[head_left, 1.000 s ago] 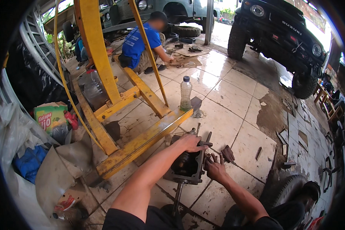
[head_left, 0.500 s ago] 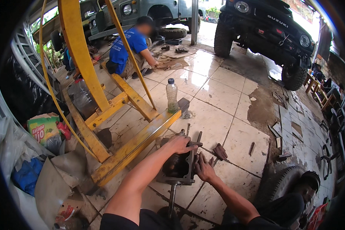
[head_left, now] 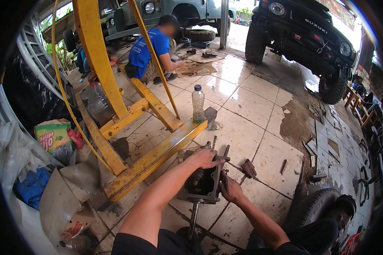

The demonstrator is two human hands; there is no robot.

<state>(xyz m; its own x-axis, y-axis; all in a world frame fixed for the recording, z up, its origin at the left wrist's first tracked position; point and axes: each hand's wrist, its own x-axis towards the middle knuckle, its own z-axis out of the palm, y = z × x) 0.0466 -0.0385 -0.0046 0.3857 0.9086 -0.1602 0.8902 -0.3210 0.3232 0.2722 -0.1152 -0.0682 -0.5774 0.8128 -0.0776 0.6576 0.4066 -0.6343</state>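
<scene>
Touching housing [head_left: 196,197] edges, left hand [head_left: 204,158] and right hand [head_left: 232,190] have floor [head_left: 242,127] around.

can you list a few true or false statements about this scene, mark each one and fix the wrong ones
1. The left hand and right hand are at the metal housing. True.
2. The right hand is to the left of the left hand. False: it is to its right.
3. The bottle stands upright. True.
4. The frame is yellow. True.
5. Nobody in view wears blue. False: the co-worker does.
</scene>
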